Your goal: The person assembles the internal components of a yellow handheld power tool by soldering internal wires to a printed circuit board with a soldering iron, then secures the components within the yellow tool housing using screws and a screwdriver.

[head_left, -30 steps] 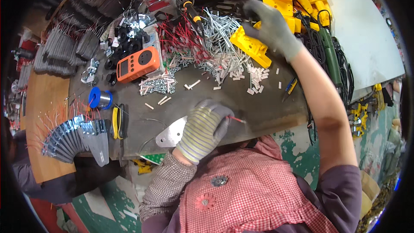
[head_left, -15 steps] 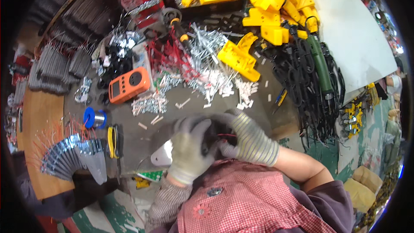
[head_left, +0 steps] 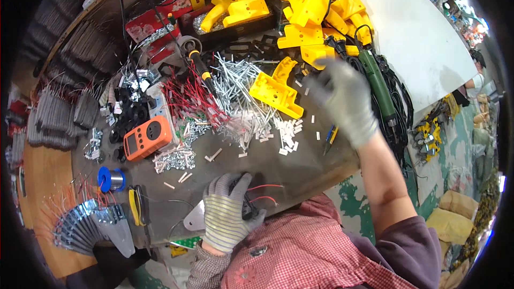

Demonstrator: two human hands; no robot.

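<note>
Workbench spreads below, and over it the bare right forearm slants up from the lower right beside black cords, ending in a gloved right hand whose blurred fingers point left; whether they are open or closed cannot be told. Near the bench's close edge the gloved left hand, back upward, a grey metal plate jutting out on its left, curls around a black part with two red wires trailing right.

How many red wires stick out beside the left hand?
2: an upper wire and a lower wire, both extending rightward from the dark part in the left hand. More may be hidden beneath that hand.
</note>
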